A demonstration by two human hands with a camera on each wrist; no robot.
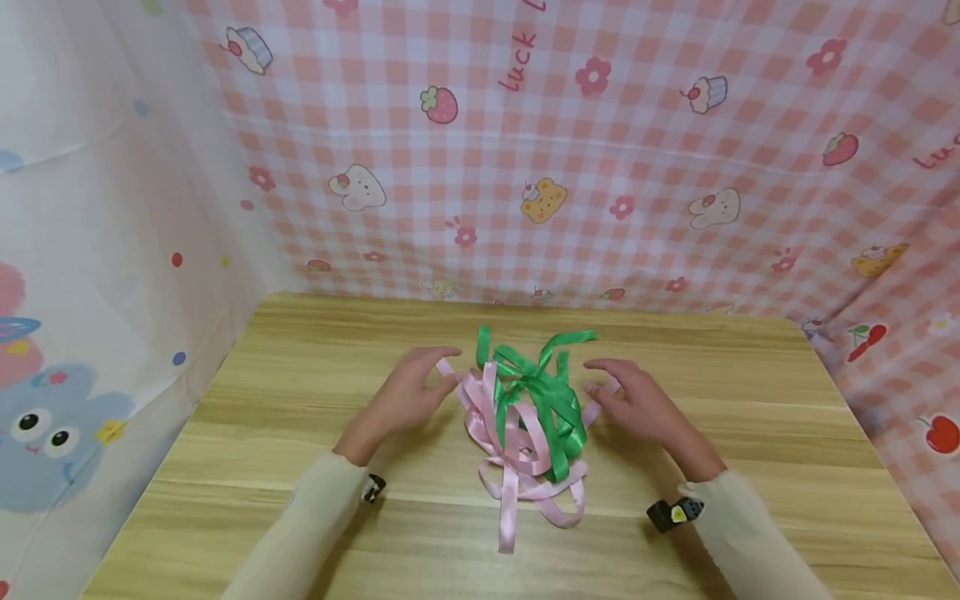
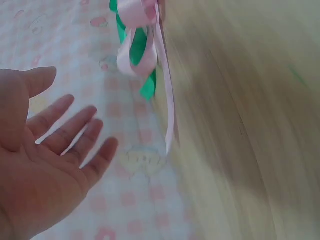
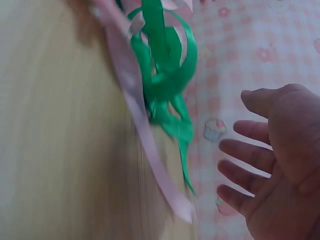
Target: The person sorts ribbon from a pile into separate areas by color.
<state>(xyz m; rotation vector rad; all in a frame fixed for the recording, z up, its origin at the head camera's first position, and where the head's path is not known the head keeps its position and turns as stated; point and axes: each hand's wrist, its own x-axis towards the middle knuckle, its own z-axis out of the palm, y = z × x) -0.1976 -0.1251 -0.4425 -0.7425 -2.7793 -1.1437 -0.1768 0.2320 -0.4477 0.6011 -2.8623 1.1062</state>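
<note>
A tangled heap of green ribbon (image 1: 542, 392) and pink ribbon (image 1: 517, 467) lies in the middle of the wooden table (image 1: 285, 400). My left hand (image 1: 408, 392) is just left of the heap, fingers straight and spread, near a pink end. My right hand (image 1: 637, 400) is just right of it, fingers relaxed, beside another pink end. The left wrist view shows the open left hand (image 2: 55, 150) apart from the pink ribbon (image 2: 165, 100). Seen from the right wrist, my right hand (image 3: 270, 165) is open, close to the green ribbon (image 3: 167, 75).
A pink checked cloth (image 1: 600, 150) with cartoon prints hangs behind and to the right of the table. A white cartoon cloth (image 1: 90, 250) covers the left side. Bare wood lies all round the heap.
</note>
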